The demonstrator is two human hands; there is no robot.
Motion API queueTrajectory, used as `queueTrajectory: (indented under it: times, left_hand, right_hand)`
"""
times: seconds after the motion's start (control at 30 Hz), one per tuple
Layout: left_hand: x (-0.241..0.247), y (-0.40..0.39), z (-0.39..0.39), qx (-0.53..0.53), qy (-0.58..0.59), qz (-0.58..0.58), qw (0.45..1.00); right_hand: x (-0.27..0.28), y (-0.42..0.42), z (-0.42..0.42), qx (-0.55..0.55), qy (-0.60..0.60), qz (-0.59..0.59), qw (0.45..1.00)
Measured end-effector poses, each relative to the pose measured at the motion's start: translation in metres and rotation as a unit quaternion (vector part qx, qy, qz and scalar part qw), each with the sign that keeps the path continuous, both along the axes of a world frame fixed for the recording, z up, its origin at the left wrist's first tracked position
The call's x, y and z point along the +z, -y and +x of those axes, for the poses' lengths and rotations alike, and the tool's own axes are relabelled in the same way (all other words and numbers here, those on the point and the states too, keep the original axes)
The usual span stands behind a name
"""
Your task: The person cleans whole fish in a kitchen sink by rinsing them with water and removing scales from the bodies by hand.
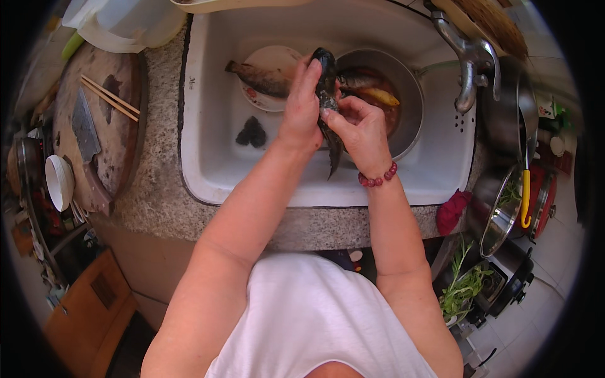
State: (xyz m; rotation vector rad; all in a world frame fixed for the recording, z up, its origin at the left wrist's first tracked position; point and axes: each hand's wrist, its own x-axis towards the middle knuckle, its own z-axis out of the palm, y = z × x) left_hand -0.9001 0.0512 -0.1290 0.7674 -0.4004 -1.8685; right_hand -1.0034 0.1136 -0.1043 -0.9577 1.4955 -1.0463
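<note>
My left hand holds a dark, wet fish lengthwise over the white sink, its tail towards me. At the fish's side, my right hand pinches something small against the body with thumb and fingers; what it pinches is too small to tell. Under the hands on the right stands a metal basin with reddish water, a fish and a yellow piece, perhaps roe. Behind my left hand another fish lies across a patterned white plate.
A dark drain strainer lies in the sink's left part. A faucet overhangs its right side. Left, a round chopping board bears a cleaver and chopsticks beside a white bowl. A red cloth lies at the counter's right edge.
</note>
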Motion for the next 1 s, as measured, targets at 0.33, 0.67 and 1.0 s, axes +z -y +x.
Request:
queueTrajectory:
  times: [0.33,0.67,1.0]
  left_hand:
    - [0.003,0.002,-0.001,-0.002,-0.013,0.021,1.000]
    - [0.000,0.002,-0.001,-0.004,-0.014,0.027,1.000]
    - [0.002,0.003,0.001,-0.008,-0.033,0.025,0.999]
  right_hand:
    - [-0.004,0.007,0.003,-0.029,0.019,-0.002,0.999]
    - [-0.003,0.010,0.005,-0.005,-0.009,0.010,1.000]
    - [0.000,0.010,0.006,-0.031,0.112,0.011,0.993]
